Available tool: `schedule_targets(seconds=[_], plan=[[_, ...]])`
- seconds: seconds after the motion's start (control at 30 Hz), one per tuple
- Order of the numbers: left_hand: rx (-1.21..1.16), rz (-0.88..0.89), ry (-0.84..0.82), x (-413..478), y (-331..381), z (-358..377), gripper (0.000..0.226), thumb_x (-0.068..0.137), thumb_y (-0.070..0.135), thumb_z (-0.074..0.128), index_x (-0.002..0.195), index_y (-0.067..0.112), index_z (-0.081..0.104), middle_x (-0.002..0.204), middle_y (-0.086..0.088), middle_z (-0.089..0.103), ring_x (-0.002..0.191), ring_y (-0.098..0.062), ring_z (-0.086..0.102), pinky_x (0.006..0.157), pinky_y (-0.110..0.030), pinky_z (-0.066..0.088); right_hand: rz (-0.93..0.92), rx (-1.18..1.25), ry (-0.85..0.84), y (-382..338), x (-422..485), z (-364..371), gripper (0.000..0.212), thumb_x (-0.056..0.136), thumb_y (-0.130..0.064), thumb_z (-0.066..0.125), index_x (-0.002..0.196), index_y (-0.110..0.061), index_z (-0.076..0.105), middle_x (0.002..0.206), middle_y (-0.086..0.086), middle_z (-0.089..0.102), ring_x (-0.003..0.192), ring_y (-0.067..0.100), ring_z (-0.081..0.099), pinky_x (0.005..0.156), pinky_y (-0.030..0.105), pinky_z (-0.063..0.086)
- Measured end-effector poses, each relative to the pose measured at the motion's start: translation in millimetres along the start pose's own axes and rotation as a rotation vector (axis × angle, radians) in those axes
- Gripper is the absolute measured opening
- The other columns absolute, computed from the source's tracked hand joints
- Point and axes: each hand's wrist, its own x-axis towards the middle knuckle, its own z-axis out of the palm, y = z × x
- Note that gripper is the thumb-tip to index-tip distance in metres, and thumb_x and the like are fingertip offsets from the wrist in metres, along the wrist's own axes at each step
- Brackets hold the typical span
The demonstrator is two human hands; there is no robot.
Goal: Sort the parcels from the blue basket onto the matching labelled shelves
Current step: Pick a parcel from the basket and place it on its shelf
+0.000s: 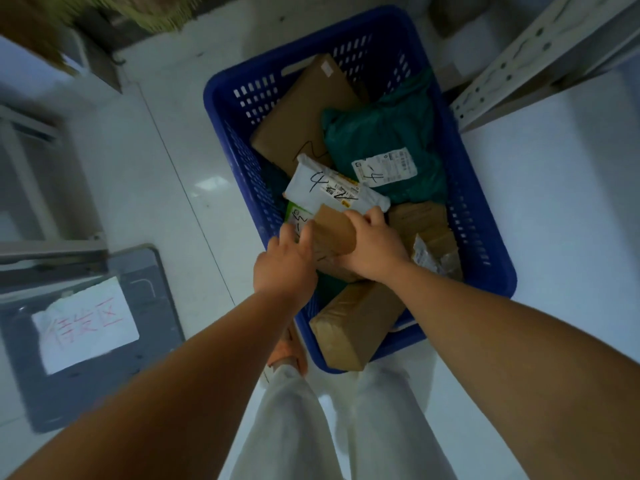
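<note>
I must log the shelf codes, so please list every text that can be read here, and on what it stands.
"4", handwritten: white parcel.
"-4", handwritten: label on green bag.
"待发区", red: paper sign on grey bin.
Blurred, not readable: all small print, scrawl on flat carton, sticker beside small brown box.

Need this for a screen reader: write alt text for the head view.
The left hand and right hand grip a small cardboard box inside a blue basket of parcels; a white mailer marked 4 and a green bag lie beyond it.
</note>
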Motion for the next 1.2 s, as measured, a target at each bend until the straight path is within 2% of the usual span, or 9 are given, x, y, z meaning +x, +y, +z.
schedule_targets(seconds=[0.17, 0.23, 0.37, 0.5, 0.67, 0.8, 0.93, 1.03, 1.2], plan=[[0.166, 0.168, 0.094, -10, 17, -55, 0.086, 0.086, 0.026, 0.066, 0.150, 0.024, 0.009, 0.157, -0.002, 0.010, 0.139, -0.031, 0.022, 0.106, -0.043, 0.035, -0.210, -0.199, 0.012, -34, -33, -68, 0.091, 0.075, -0.061, 0.067, 0.147, -0.024, 0.024, 0.142, 0.007, 0.030, 0.124, 0.032, 0.040, 0.103, 0.044, 0.032], [0.148, 0.171, 0.091, -17, 27, -86, 0.084, 0.085, 0.030, 0.066, 0.150, 0.022, 0.012, 0.156, -0.002, 0.016, 0.140, -0.029, 0.021, 0.107, -0.042, 0.034, -0.296, -0.249, 0.076, -47, -51, -96, 0.095, 0.074, -0.061, 0.067, 0.147, -0.019, 0.022, 0.142, 0.006, 0.034, 0.127, 0.028, 0.040, 0.107, 0.044, 0.025], [0.066, 0.183, 0.112, -34, 48, -152, 0.069, 0.080, 0.041, 0.064, 0.137, 0.017, 0.034, 0.134, -0.004, 0.040, 0.124, -0.028, 0.039, 0.095, -0.041, 0.042, -0.308, -0.305, 0.222, -63, -89, -151, 0.089, 0.073, -0.057, 0.068, 0.142, -0.020, 0.028, 0.138, 0.002, 0.040, 0.126, 0.024, 0.042, 0.107, 0.044, 0.023], [-0.017, 0.272, 0.088, -52, 66, -217, 0.074, 0.077, 0.041, 0.068, 0.139, 0.018, 0.035, 0.135, -0.005, 0.042, 0.122, -0.028, 0.043, 0.097, -0.039, 0.041, -0.161, -0.153, 0.249, -65, -136, -211, 0.080, 0.075, -0.039, 0.069, 0.144, -0.028, 0.029, 0.142, 0.004, 0.033, 0.129, 0.027, 0.033, 0.106, 0.044, 0.033], [-0.208, 0.468, 0.006, -100, 112, -300, 0.070, 0.069, 0.041, 0.079, 0.128, 0.020, 0.048, 0.118, 0.000, 0.054, 0.102, -0.018, 0.054, 0.084, -0.031, 0.046, 0.045, 0.166, 0.223, -63, -218, -284, 0.081, 0.049, -0.041, 0.068, 0.126, -0.029, 0.047, 0.127, 0.007, 0.048, 0.107, 0.021, 0.054, 0.090, 0.037, 0.050], [-0.161, 0.691, -0.026, -153, 160, -343, 0.061, 0.066, 0.038, 0.081, 0.118, 0.022, 0.054, 0.109, 0.006, 0.054, 0.095, -0.014, 0.054, 0.077, -0.028, 0.046, 0.174, 0.256, 0.324, -53, -309, -313, 0.084, 0.056, -0.025, 0.074, 0.135, -0.024, 0.044, 0.122, 0.008, 0.049, 0.103, 0.023, 0.054, 0.076, 0.030, 0.051], [-0.042, 0.884, -0.070, -200, 218, -371, 0.054, 0.062, 0.044, 0.081, 0.107, 0.025, 0.057, 0.104, 0.005, 0.059, 0.093, -0.014, 0.059, 0.082, -0.033, 0.053, 0.308, 0.333, 0.469, -36, -404, -324, 0.084, 0.074, -0.015, 0.072, 0.146, -0.024, 0.030, 0.130, 0.011, 0.048, 0.107, 0.023, 0.053, 0.085, 0.033, 0.048], [0.057, 1.038, -0.128, -245, 262, -375, 0.045, 0.065, 0.042, 0.081, 0.101, 0.024, 0.058, 0.097, 0.006, 0.059, 0.089, -0.012, 0.059, 0.076, -0.028, 0.051, 0.430, 0.380, 0.521, -15, -479, -316, 0.087, 0.082, -0.016, 0.071, 0.151, -0.025, 0.019, 0.149, 0.008, 0.036, 0.127, 0.025, 0.044, 0.100, 0.031, 0.040], [0.205, 1.224, -0.151, -317, 325, -348, 0.052, 0.071, 0.045, 0.077, 0.112, 0.023, 0.054, 0.105, 0.003, 0.055, 0.094, -0.014, 0.056, 0.075, -0.026, 0.048, 0.592, 0.622, 0.645, 23, -586, -274, 0.095, 0.077, -0.020, 0.078, 0.150, -0.032, 0.019, 0.149, 0.009, 0.038, 0.128, 0.023, 0.045, 0.096, 0.031, 0.042]])
